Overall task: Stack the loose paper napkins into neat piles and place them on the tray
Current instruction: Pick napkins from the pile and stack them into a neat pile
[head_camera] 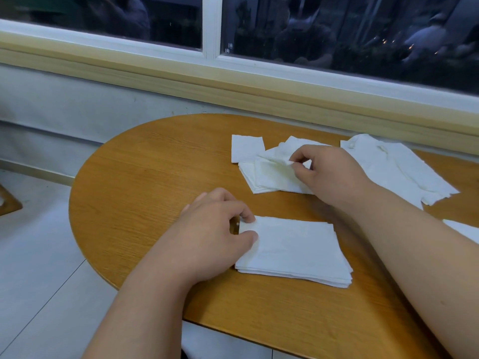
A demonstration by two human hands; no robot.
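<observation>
A dark window [337, 35] with a white frame runs above a pale wooden sill [181, 81], and below it stands a wooden table [145, 172] whose left end is rounded. Grey floor tiles [33, 268] show past that curved edge. The left half of the tabletop is bare wood, the widest open room in view.

Near the front middle lies a squared stack of napkins [295, 252]. Its layers are even on the left and slightly stepped at the right corner. A band of bare wood lies between it and the table's front edge. The left hand [212, 237] grips its far-left corner, fingers curled over the edge and thumb lying on top.

Beyond a strip of bare wood sits a loose heap of napkins [269, 177], with their edges askew. The right hand [329, 172] rests over the heap's right side and pinches a crumpled napkin [280, 158] between thumb and forefinger, lifting its corner. A single flat napkin [246, 149] lies touching the heap's far-left side.

To the right, a wider spread of napkins [399, 169] reaches back close to the wall under the sill. One more napkin [464, 230] is cut off by the right border.
</observation>
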